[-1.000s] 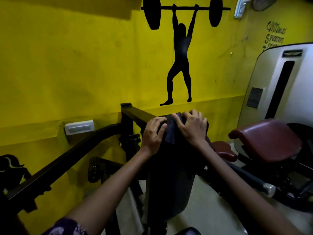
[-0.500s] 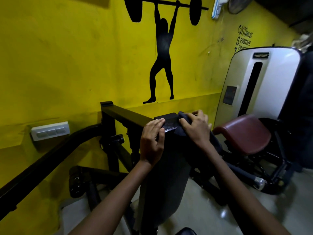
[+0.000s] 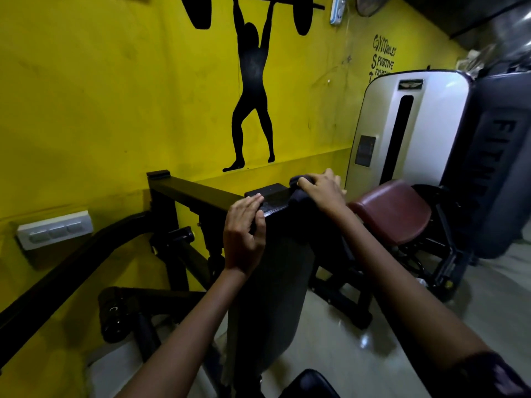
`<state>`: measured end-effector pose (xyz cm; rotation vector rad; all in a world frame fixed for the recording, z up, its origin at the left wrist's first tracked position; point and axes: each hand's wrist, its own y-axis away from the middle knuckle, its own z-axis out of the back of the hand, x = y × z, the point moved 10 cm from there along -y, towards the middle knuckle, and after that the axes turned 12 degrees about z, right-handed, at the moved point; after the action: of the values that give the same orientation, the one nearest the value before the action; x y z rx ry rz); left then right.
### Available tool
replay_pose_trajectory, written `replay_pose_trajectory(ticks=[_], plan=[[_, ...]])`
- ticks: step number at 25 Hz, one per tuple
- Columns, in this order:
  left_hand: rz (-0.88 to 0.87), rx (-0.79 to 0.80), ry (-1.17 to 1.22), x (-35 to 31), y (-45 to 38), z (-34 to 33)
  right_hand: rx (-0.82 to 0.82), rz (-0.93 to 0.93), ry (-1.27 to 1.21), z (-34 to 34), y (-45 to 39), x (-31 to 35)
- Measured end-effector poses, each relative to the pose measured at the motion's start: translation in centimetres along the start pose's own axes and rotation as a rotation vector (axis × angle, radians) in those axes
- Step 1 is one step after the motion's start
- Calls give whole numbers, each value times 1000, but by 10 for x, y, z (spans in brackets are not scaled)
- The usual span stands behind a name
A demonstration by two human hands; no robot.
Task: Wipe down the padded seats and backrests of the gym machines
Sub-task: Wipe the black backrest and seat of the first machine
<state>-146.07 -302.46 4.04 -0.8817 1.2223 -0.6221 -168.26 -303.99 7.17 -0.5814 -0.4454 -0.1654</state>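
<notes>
From the head view, your main risk is the dark cloth (image 3: 298, 193) sliding off the far right corner of the black backrest (image 3: 275, 268): it is bunched at the top edge rather than spread flat, so a hard push to the right would likely carry it over the side instead of wiping the pad. A second risk is leaning your weight on the top, since the upright pad may tilt or swing on its black frame (image 3: 189, 193).

Your right hand (image 3: 321, 189) lies on top of the bunched cloth with its fingers curled over it, pressing it against the upper right corner of the pad. How tightly the cloth is gripped underneath cannot be told. Your left hand (image 3: 244, 234) holds the upper left edge of the backrest, fingers bent over the top and loosely together, steadying it and carrying nothing else.

The maroon seat (image 3: 396, 214) of the neighbouring machine (image 3: 408, 133) sits just beyond, apart from both hands.
</notes>
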Motion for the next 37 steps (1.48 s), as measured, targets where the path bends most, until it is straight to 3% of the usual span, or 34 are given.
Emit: replay_pose_trajectory(ticks=[6,10,16,20,22,28,30,34,37], plan=[[39,22,13,6,4,1,-219,150,-190,7,43,1],[78,30,14,6,3,-3,-100,148,-149,-10,54,-10],[71,35,4,2,2,-3,-216,57,-17,1,45,-6],[54,22,-5,3,3,-2,-130,293,163,-12,66,51],[64,28,7,3,3,-2,-77,327,202,-9,60,49],[52,40,44,0,4,-3,-60,-104,3,16,23,-43],[49,30,44,1,4,-3,-70,-38,33,12,28,-20],[64,38,47,2,3,-3,-80,281,168,-3,55,47],[90,80,63,6,5,-4,-61,188,172,3,45,30]])
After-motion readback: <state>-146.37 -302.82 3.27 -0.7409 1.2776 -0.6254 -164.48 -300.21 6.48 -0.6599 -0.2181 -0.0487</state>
